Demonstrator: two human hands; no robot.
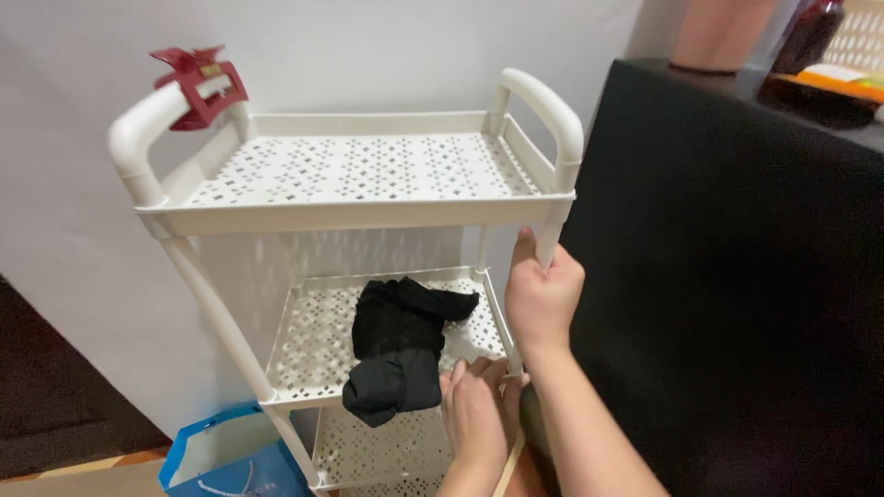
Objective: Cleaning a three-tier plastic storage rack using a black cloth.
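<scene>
Rack: I see a cream plastic shelf rack [368, 216] with perforated trays, standing against a pale wall.
Right hand: my right hand [541, 299] is wrapped shut around the rack's front-right post [550, 241], just under the top tray, thumb up along it.
Left hand: my left hand [475, 412] lies at the middle tray's front-right corner, fingers loosely curled; whether it grips anything I cannot tell.
Black garment: a crumpled black garment [401, 354] rests on the middle tray [308, 354], spilling over its front edge, at 9 o'clock of my left hand, touching it.
Hair claw: a dark red hair claw [198, 87] is clipped on the handle at 11 o'clock.
Bag: a blue bag [230, 460] sits at 7 o'clock.
</scene>
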